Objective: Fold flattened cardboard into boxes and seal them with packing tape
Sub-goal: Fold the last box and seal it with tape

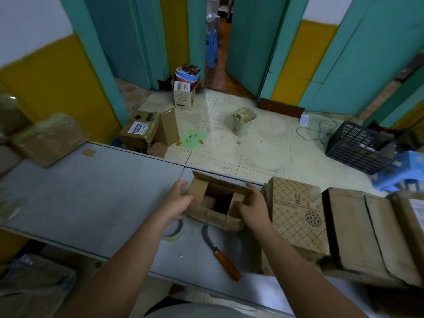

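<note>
small brown cardboard box point(218, 204) standing on the grey table point(91, 191), top open, flaps part-folded inward around a dark interior; contents cannot be told. left hand point(176, 203) grips the box's left end flap, fingers curled against its outer face. right hand point(253, 206) holds the right end, fingers curled round the flap edge. both forearms reach forward over the table. roll of clear packing tape point(179, 233) lies flat, partly under the left wrist; curved knife with orange wooden handle point(221, 253) lies just beside it. on the floor, pale plastic bin point(241, 129) filled with scraps.
</note>
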`<state>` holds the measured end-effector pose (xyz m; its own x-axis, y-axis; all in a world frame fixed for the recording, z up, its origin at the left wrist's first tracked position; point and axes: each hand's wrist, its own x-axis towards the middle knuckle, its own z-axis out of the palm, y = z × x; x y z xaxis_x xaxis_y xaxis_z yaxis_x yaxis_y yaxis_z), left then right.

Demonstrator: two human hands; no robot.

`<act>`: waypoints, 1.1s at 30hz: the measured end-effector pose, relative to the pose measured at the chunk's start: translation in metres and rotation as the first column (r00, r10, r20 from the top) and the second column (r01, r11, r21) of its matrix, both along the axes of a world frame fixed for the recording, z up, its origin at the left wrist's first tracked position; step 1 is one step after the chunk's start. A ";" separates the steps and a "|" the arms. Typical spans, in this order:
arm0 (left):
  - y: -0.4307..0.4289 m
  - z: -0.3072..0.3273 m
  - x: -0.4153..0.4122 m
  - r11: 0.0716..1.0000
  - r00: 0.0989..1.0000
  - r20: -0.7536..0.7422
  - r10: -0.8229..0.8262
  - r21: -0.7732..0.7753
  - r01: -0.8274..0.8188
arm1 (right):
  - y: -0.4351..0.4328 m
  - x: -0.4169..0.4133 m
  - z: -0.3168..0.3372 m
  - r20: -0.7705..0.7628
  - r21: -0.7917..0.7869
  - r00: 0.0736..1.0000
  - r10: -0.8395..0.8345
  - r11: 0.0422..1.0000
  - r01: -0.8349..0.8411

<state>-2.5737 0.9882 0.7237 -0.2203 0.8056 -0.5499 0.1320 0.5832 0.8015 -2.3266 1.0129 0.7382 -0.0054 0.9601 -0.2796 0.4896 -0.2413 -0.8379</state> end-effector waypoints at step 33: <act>-0.014 -0.026 -0.005 0.885 0.984 -0.124 -0.129 0.433 0.170 | 0.000 -0.006 -0.011 0.801 -0.042 0.440 0.406 0.771 -0.635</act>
